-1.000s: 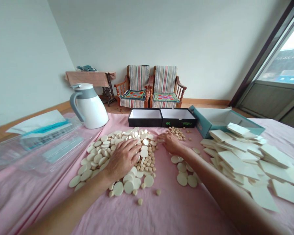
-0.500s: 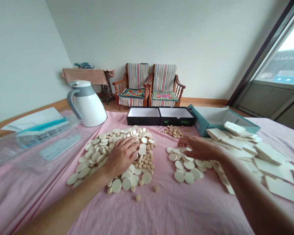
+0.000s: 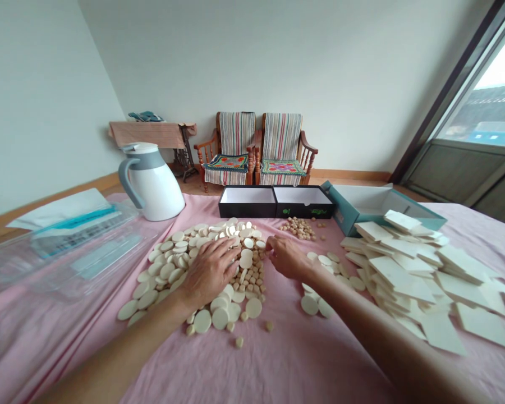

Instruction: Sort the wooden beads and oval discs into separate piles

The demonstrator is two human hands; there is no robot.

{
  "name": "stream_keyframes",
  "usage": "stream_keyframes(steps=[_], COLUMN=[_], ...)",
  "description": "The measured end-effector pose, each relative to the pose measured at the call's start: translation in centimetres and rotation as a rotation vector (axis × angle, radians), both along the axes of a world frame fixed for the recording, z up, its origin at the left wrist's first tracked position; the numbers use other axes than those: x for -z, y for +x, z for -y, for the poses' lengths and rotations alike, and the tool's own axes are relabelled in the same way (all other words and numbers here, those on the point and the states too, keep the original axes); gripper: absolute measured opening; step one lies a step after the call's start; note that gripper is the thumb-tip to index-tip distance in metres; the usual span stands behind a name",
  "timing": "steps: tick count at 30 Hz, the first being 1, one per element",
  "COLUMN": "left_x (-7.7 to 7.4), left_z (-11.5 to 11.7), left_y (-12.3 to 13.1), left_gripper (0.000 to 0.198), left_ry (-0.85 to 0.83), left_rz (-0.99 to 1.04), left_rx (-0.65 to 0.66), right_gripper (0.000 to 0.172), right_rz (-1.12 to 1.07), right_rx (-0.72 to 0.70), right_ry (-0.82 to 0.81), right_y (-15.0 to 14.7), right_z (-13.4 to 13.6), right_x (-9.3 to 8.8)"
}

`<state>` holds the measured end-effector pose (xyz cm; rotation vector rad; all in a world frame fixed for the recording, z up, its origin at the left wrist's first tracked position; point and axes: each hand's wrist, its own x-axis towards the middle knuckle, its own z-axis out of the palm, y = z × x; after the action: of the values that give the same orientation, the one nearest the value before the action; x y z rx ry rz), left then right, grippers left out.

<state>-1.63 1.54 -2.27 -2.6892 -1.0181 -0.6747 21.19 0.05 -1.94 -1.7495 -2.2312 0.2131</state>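
My left hand lies flat, fingers spread, on a big heap of cream round discs mixed with small tan pellets on the pink cloth. My right hand is at the heap's right edge, fingers curled and pinched near a disc; what it holds, if anything, I cannot make out. A smaller group of discs lies just right of that hand.
A pile of cream square tiles fills the right side. A teal box and a black two-part box stand behind, with a small pellet pile. A white jug and clear plastic trays sit at left.
My right hand went from the big heap to the small disc group on the right, then came back left to the heap's edge. The left hand stayed on the heap.
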Motion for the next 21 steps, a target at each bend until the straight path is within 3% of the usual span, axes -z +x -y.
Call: stream_keyframes(steps=[4,7,13,15,17,21], left_x=[0.0,0.0,0.0,0.1,0.1,0.1], left_z=[0.0,0.1,0.1,0.0,-0.1,-0.1], left_y=[0.0,0.1,-0.1,-0.1,-0.1,0.1], left_gripper=[0.031,0.031,0.032,0.032,0.032,0.032], left_ry=[0.0,-0.003,-0.018,-0.013,-0.006,-0.004], left_rz=[-0.006,-0.003,0.01,0.012,0.009,-0.011], left_rx=[-0.005,-0.01,0.005,0.009,0.01,0.003], right_gripper=[0.019,0.02,0.027,0.025,0.021,0.018], right_rz=[-0.046,-0.05,0.001,-0.028,-0.076,-0.114], right_rx=[0.029,0.052,0.365,0.312,0.15,-0.062], right_ry=[0.042,0.057,0.276,0.26,0.159,0.007], right_y=[-0.7,0.5,5.0,5.1,4.2,1.3], right_z=[-0.9,-1.1,-1.3,-1.1,-0.8,-0.1], right_x=[1.1,0.7,-1.6,-2.0,-1.9,-0.6])
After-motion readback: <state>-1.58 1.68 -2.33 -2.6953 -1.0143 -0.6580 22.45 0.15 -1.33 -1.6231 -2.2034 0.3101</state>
